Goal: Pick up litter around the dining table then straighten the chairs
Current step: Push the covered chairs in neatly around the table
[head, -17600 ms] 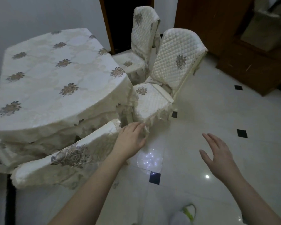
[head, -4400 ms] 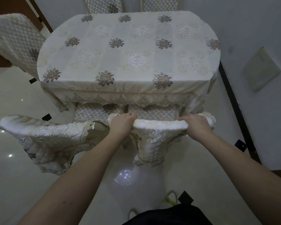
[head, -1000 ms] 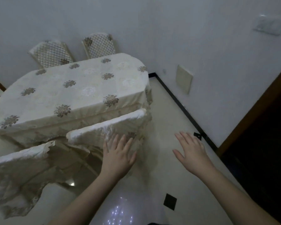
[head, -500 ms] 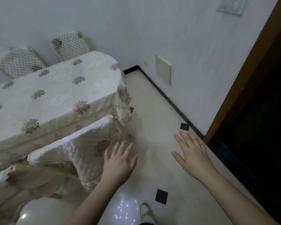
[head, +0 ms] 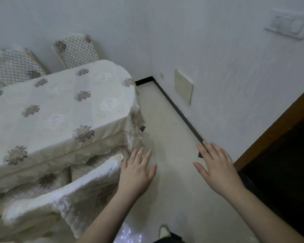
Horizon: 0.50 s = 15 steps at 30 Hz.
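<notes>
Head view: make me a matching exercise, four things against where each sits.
Things:
1. left hand
2. right hand
3. two quilted chairs
4. beige wall plate

Places:
A. behind the table's far side
B. low on the right wall
C. above bare floor near the dark doorway
D. beside the near chair's back

Pairs: 1-D, 2-C, 3-A, 4-B

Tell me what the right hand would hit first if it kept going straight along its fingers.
Probably the white wall at its black skirting strip. The open right hand points over bare cream floor tiles toward it; depth is unclear.
</notes>
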Tool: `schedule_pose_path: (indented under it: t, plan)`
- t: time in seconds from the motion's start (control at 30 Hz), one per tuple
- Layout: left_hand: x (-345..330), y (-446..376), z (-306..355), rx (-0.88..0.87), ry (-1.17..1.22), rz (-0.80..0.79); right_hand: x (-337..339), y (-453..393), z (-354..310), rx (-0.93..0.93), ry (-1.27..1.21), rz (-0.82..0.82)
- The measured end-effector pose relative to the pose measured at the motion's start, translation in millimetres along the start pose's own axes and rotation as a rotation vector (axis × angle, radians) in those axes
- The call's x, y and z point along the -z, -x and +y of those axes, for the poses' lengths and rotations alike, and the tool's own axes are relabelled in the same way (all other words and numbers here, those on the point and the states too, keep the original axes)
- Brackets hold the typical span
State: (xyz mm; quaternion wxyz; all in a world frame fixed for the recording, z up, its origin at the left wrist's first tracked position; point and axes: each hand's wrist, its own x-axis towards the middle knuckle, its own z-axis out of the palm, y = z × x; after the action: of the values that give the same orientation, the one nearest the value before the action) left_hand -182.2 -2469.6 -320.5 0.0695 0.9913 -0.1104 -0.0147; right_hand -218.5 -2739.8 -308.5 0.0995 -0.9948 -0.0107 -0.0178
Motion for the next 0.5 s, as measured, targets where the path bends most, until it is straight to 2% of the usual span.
schedule_pose_path:
  t: [0.2, 0.5]
  plan:
    - [0, -77, 11, -0.061, -0.008, -0.045, 4, -62, 25, -0.069, 0.055, 0.031]
    - [-4, -214, 69, -0.063, -0.012, -0.04, 6, -179, 109, -0.076, 0.041, 0.011]
